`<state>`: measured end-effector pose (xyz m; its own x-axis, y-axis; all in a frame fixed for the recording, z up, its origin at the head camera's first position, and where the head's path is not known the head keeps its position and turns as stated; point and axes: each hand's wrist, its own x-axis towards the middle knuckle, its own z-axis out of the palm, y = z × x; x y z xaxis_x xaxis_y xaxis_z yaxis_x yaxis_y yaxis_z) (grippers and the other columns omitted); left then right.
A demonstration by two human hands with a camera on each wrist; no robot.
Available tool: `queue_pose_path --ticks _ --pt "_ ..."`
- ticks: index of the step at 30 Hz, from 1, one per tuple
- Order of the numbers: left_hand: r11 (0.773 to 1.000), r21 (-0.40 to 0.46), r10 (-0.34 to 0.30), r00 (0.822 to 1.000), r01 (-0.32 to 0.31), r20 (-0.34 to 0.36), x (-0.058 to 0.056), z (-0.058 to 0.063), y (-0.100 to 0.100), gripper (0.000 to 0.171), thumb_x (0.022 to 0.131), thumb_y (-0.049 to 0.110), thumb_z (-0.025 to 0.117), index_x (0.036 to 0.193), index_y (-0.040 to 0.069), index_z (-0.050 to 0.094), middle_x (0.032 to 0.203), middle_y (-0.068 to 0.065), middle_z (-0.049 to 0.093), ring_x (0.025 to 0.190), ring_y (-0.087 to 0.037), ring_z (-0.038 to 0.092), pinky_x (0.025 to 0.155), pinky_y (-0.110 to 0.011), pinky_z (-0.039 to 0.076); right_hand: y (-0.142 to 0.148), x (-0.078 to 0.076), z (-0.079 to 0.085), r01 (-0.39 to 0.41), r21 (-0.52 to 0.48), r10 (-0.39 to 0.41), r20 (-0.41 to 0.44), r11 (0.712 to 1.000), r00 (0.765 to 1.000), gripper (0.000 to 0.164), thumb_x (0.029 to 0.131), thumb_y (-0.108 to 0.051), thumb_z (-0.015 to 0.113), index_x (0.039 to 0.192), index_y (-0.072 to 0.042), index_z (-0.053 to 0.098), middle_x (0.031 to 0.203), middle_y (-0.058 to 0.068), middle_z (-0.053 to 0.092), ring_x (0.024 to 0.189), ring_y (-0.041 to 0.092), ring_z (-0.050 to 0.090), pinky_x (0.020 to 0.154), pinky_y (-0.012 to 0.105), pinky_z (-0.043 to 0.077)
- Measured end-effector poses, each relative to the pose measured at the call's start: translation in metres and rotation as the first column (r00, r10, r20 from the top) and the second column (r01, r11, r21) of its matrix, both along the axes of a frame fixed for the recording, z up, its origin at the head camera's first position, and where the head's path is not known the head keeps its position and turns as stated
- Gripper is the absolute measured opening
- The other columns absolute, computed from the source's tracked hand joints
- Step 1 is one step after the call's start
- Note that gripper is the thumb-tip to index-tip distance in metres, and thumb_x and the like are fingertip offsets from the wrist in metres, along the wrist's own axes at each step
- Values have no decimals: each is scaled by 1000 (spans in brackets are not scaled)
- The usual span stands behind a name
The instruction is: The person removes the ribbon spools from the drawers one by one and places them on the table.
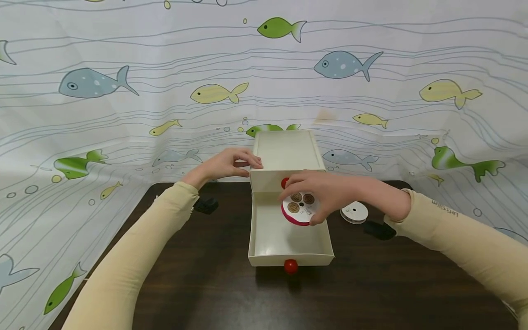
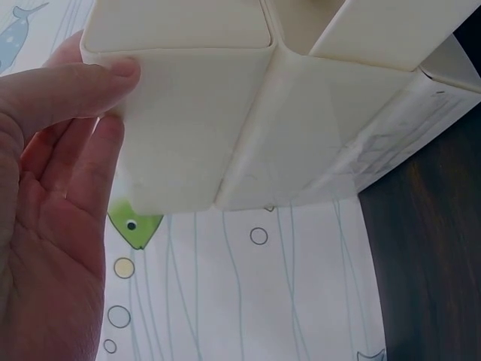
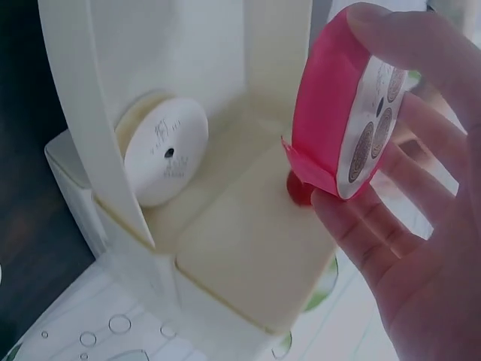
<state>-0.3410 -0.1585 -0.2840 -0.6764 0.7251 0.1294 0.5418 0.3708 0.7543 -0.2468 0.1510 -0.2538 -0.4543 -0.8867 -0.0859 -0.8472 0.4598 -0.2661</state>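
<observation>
A cream drawer box (image 1: 286,149) stands on the table, its lower drawer (image 1: 272,238) pulled out toward me and its upper one pushed in. My left hand (image 1: 231,163) holds the box's upper left front corner, thumb on one face and fingers round the edge. Over the open drawer, my right hand (image 1: 326,192) grips a spool of hot-pink ribbon (image 3: 323,113) by its rim between thumb and fingers. Its white label with brown round marks faces up in the head view. Inside the drawer leans a white spool of cream ribbon (image 3: 169,154), hidden in the head view.
Another white spool (image 1: 354,212) lies on the dark table (image 1: 198,284), just right of the drawer. A red knob (image 1: 290,266) sticks out from the lower drawer front. Behind the box hangs a fish-patterned sheet (image 1: 165,105), which also runs along both sides.
</observation>
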Motion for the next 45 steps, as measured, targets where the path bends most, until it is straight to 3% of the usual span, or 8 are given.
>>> queue_pose_path --ticks 3,10,15,28,34,41,45 --pt "1000 -2 -2 1000 2 -5 0 0 0 30 88 -6 67 116 4 72 129 -14 59 138 -27 49 115 -46 43 9 2 5 28 -16 -28 16 999 999 72 72 -28 85 137 -36 54 138 -7 50 123 14 43 88 28 55" --pt "1000 -1 3 1000 -3 0 -1 -1 0 31 88 -6 68 116 5 72 129 -13 60 138 -25 49 115 -41 44 29 4 16 30 -62 -33 -38 998 999 71 75 -25 83 139 -34 53 133 -8 53 116 12 46 87 30 54" --pt "1000 -6 7 1000 -7 3 -1 0 0 30 88 -5 68 116 5 73 127 -12 60 137 -25 50 114 -39 45 43 4 23 88 -69 -90 -21 994 996 73 76 -23 83 140 -35 52 135 -8 51 119 14 44 85 28 56" --pt "1000 -4 -3 1000 3 7 2 1 0 31 87 -7 69 116 3 72 128 -13 60 138 -26 49 113 -38 46 84 -3 35 228 -110 -240 -117 967 964 73 74 -31 85 140 -31 54 134 -7 53 113 13 45 81 32 53" --pt "1000 -2 -4 1000 4 -2 2 0 -1 31 87 -7 68 116 3 72 128 -14 59 138 -27 49 113 -39 46 110 -13 26 301 -132 -318 -141 944 937 73 72 -30 87 139 -30 56 131 -2 57 110 16 47 79 36 50" --pt "1000 3 -6 1000 6 -6 2 0 -1 30 88 -7 67 116 3 72 128 -13 59 137 -26 49 112 -37 47 142 -27 4 403 -106 -416 -168 909 894 74 70 -30 89 137 -22 59 129 4 59 108 20 50 80 38 50" --pt "1000 3 -5 1000 5 -3 0 0 0 31 87 -8 67 116 3 72 128 -14 59 138 -26 49 112 -37 47 159 -34 -12 428 -95 -438 -150 899 887 75 70 -29 89 137 -16 59 128 8 61 104 21 53 78 36 50"
